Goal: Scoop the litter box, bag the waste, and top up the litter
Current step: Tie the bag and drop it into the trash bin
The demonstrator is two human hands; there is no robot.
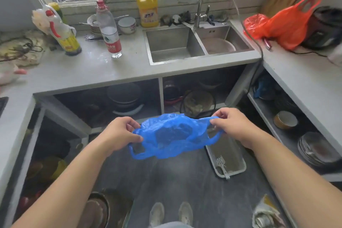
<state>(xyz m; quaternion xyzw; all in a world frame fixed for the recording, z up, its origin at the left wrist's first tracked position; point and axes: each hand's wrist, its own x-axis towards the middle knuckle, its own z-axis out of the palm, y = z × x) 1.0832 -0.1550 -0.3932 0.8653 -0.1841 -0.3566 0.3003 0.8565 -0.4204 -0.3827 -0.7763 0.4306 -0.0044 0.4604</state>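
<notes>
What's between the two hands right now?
In the head view, only the blue plastic bag spans the gap, stretched open between the left hand and right hand, each pinching an edge.

Left of the steel double sink (pixel 187 62) stands a water bottle (pixel 109 29), behind it a yellow detergent jug (pixel 148 10), right an orange bag (pixel 283 22).

I see a thin, crinkled blue plastic bag (pixel 172 136) with loop handles, stretched out and held up in the air above the dark floor. Below it to the right, a white rectangular plastic litter box (pixel 226 157) lies on the floor, holding grey-brown litter. A white slotted plastic scoop (pixel 222 165) rests inside, its handle over the near rim.
</notes>
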